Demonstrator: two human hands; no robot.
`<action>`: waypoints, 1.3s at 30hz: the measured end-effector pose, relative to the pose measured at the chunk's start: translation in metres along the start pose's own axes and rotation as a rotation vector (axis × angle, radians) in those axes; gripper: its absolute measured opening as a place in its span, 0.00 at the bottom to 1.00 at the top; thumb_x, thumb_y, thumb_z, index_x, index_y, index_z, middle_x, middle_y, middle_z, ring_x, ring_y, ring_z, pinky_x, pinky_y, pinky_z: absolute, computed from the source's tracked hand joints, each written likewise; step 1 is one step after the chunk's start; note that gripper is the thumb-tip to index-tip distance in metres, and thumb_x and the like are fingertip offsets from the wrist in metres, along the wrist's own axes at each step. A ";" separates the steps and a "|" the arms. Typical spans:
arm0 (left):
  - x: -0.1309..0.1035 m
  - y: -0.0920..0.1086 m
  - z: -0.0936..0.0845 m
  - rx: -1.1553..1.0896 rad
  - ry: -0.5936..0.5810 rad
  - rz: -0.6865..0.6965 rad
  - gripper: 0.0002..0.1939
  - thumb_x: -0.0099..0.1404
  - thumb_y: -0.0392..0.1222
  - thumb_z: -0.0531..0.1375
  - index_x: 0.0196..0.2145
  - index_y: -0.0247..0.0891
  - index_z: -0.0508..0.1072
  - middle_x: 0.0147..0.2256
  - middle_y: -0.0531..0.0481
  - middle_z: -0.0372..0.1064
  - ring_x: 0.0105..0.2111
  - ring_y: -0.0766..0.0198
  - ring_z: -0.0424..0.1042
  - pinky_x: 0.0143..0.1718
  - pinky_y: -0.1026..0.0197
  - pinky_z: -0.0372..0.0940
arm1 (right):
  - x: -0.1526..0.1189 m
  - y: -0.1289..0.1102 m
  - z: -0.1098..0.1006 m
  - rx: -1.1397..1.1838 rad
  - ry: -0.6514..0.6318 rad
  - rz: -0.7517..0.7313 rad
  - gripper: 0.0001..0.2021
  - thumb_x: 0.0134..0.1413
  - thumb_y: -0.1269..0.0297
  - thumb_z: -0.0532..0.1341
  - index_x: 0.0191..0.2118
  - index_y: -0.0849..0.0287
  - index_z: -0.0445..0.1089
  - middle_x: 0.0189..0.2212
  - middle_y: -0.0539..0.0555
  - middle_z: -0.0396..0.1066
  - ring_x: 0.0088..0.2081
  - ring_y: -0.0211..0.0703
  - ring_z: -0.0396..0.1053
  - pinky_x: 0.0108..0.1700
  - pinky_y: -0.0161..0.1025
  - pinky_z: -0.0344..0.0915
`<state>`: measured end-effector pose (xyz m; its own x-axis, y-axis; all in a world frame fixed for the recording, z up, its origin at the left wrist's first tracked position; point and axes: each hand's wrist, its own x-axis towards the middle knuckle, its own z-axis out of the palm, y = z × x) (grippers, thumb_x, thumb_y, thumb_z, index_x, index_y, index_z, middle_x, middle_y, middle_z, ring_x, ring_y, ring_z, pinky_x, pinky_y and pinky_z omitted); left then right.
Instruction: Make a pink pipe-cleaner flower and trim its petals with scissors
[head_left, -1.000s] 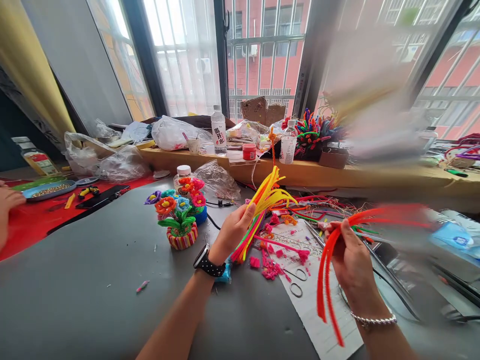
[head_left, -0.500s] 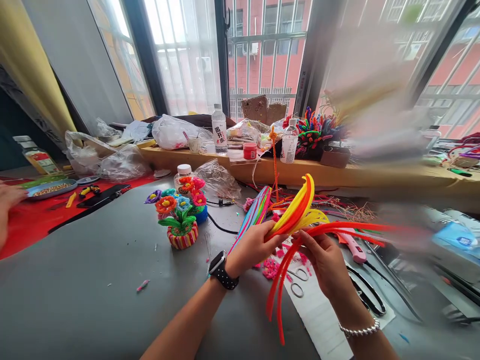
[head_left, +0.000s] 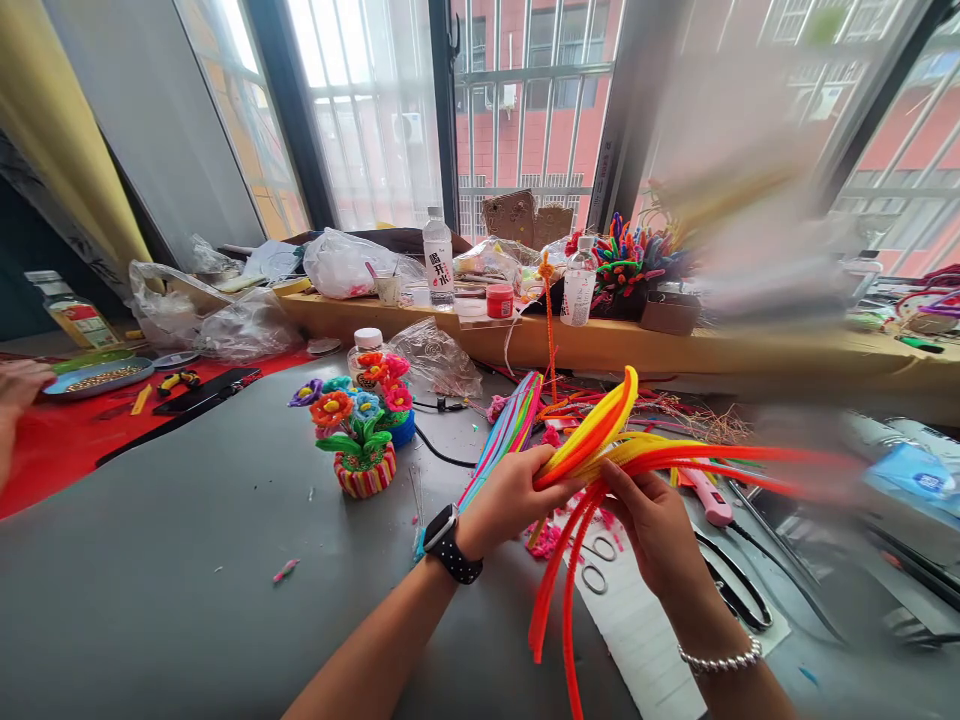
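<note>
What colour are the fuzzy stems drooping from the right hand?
The drooping stems are bright red-orange, showing best in the head view.

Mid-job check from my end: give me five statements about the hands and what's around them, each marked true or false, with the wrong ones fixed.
1. The left hand holds yellow and orange fuzzy stems. True.
2. The watch is on the right wrist. False: it is on the left wrist; the right one wears a bead bracelet.
3. The loops of the scissors show over the white paper. True.
4. The right hand grips the pink tool. False: it holds red-orange fuzzy stems; the pink tool lies beyond it.
5. The striped flower pot stands left of both hands. True.
</note>
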<state>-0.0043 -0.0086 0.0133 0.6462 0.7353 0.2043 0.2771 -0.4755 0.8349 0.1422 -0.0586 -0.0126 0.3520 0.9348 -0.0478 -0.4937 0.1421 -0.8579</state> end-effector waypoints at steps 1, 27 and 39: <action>0.000 0.000 0.000 -0.015 0.004 -0.008 0.13 0.58 0.49 0.52 0.29 0.35 0.64 0.23 0.55 0.62 0.21 0.70 0.62 0.22 0.68 0.56 | 0.000 0.000 0.000 -0.007 0.008 -0.006 0.09 0.34 0.65 0.68 0.27 0.61 0.73 0.25 0.49 0.74 0.26 0.33 0.69 0.29 0.28 0.68; 0.000 -0.005 -0.031 0.416 0.580 -0.058 0.17 0.62 0.52 0.44 0.25 0.38 0.61 0.19 0.56 0.58 0.19 0.69 0.57 0.22 0.67 0.49 | 0.006 -0.005 -0.007 0.080 0.098 -0.097 0.09 0.39 0.60 0.63 0.22 0.59 0.66 0.20 0.46 0.67 0.26 0.31 0.65 0.30 0.26 0.64; 0.001 -0.006 -0.030 0.448 0.659 -0.156 0.14 0.63 0.49 0.43 0.28 0.38 0.60 0.21 0.53 0.61 0.21 0.65 0.63 0.22 0.66 0.50 | 0.013 -0.016 -0.016 0.059 0.036 -0.134 0.13 0.39 0.61 0.58 0.13 0.58 0.57 0.16 0.46 0.60 0.20 0.33 0.60 0.25 0.33 0.63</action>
<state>-0.0266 0.0096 0.0235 0.0634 0.8760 0.4782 0.6779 -0.3895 0.6235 0.1677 -0.0536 -0.0084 0.4461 0.8938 0.0461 -0.4858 0.2851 -0.8262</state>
